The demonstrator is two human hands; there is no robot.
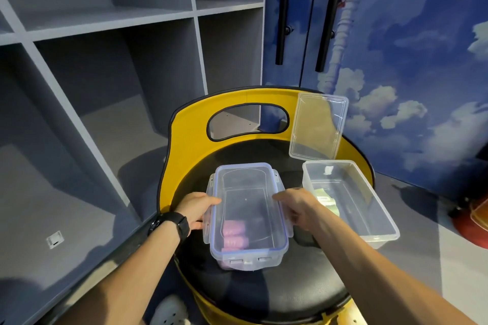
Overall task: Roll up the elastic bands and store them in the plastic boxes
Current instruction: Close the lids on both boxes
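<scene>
Head view shows us with both hands on the lidded plastic box (248,215) at the middle of the black seat (290,287) of a yellow-backed chair (190,145). Our left hand (196,208) grips its left edge, fingers curled around the side clip; our right hand (295,204) rests on the right edge, fingers bent over the rim, probably pressing the lid down so the clips can latch. Inside, at the near left corner, lie the pink rolled elastic bands (235,236), so this box looks filled and ready to close. Just to the right sits the open plastic box (369,221), with what seems a greenish item (327,202) inside, partly hidden by our wrist. Its loose lid (318,126) leans against the chair back, out of the way. Behind are grey shelves (105,34) and a cloud-painted door (396,34) with black handles.
</scene>
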